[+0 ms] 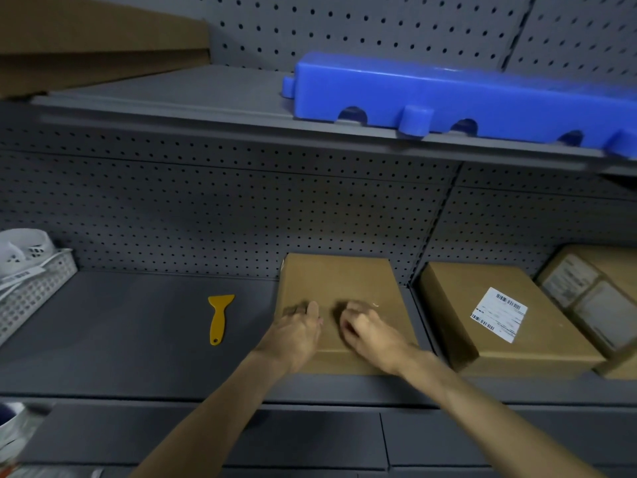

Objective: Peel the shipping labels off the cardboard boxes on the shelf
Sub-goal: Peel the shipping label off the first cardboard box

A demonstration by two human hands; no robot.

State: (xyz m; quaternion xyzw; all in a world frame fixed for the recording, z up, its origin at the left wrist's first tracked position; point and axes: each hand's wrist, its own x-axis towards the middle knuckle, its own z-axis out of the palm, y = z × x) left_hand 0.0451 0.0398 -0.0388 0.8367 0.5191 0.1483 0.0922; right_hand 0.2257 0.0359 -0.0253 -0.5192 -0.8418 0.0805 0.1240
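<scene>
Grey metal shelf, pegboard back.

Middle box: plain cardboard, flat on the shelf, back edge near the pegboard. No label shows on its top; the part under the hands is hidden.

Left hand: lies on the near left part of the middle box, palm down, thumb pointing away, fingers running over towards the box's left edge. Fingers look fairly straight; the blur keeps me from telling whether they pinch anything.

Right hand: on top of the same box, just beside the left hand, fingers curled under with the knuckles up. Whether they hold anything, I cannot tell.

Second box: to the right of the middle box, just beside it, past the shelf's upright. Label: white, with barcodes, stuck flat on this box's top, turned at an angle.

Third box: far right, partly out of view, touching the second box; pale stickers on top, blurred.

Scraper: yellow, lying flat on the shelf left of the middle box, blade end away, apart from the left hand.

Basket: white, at the shelf's left end, holding white items.

Upper shelf: blue plastic piece at right, brown cardboard at left.
</scene>
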